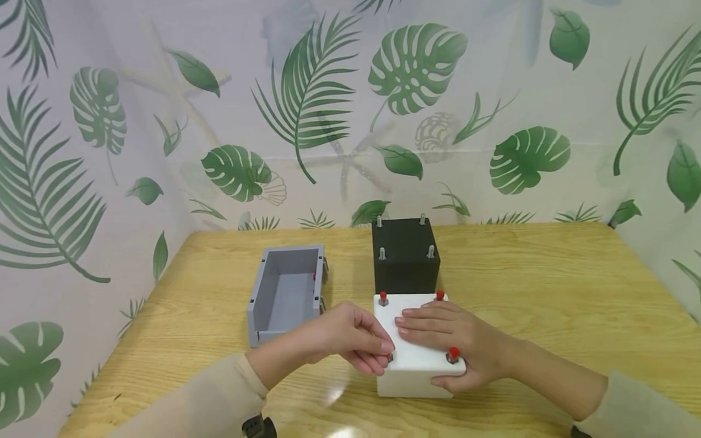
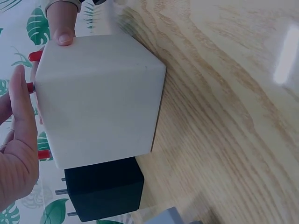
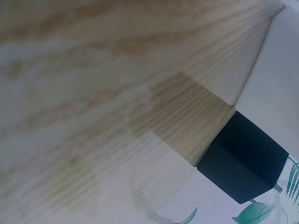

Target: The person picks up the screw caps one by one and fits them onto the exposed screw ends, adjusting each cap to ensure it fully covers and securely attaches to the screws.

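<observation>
Nearest you, your forearms reach in from the two lower corners, sleeves [image 1: 208, 394] pushed clear of the wrists, and meet over the white block [image 1: 414, 384], which stands upright on the wooden table [image 1: 547, 292]. Your left hand [image 1: 356, 337] comes in from the side with wrist bent slightly down, thumb and fingertips closed in a pinch on the red cap [image 2: 31, 87] at the block's near left corner. Your right hand [image 1: 464, 337] lies over the opposite side, fingers straight and flat across the top, thumb laid against the near face, pinching nothing small; the near right cap [image 1: 453, 354] shows between thumb and fingers. This looks like the step of working that near left cap on its corner fitting, with the right hand bracing; whether it is seated, I cannot tell. The next move seems to call for a small, controlled fingertip turn while the flat hand bears down. Farther back, the far left cap [image 1: 383, 297] and far right cap [image 1: 440, 295] sit at their corners. Just behind stands the black block [image 1: 405, 277], four bare metal studs [image 1: 382, 253] upright on it; the grey bin [image 1: 265, 292] lies to the left.
</observation>
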`<state>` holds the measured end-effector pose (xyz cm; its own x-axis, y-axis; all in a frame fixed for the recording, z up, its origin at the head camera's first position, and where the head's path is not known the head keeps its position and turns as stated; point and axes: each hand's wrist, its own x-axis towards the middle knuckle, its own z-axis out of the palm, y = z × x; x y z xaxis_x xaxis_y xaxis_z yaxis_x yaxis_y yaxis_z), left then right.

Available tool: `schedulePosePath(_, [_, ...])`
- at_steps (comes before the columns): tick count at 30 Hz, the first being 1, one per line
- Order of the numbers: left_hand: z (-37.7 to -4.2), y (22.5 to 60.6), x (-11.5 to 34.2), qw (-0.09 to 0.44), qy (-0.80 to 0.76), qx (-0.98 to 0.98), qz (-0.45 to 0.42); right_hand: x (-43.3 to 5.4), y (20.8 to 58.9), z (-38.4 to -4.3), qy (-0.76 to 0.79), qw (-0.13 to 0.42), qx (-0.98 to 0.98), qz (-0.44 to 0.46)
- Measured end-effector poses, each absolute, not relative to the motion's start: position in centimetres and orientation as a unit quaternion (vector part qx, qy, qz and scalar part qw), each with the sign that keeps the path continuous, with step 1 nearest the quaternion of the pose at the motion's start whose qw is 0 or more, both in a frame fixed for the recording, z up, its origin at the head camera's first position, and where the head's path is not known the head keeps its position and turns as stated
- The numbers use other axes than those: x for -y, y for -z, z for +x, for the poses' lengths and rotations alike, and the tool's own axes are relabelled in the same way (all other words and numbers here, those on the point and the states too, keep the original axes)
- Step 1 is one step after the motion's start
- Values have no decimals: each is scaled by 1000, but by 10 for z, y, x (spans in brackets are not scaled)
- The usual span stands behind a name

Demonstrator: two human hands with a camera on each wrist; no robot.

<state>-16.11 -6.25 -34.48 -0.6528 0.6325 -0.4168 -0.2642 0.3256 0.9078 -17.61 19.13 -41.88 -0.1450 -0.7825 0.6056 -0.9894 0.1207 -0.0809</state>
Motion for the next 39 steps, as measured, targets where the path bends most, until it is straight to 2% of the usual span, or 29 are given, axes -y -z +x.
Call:
schedulePosePath(17, [-161,360,75,411,-591,-689,91,-191,421,-179,-249,217,693,641])
schedulePosePath(27, [-162,366,83,375,-600,-704,56,-213,423,-169,-258,211,704,627])
schedulePosePath(33, [-163,372,82,355,-628,-692,30,-228,423,-165,-243,236,711,616])
schedulePosePath(39, [-164,378,81,348,-670,-655,0,-232,415,-165,-241,295,672,635])
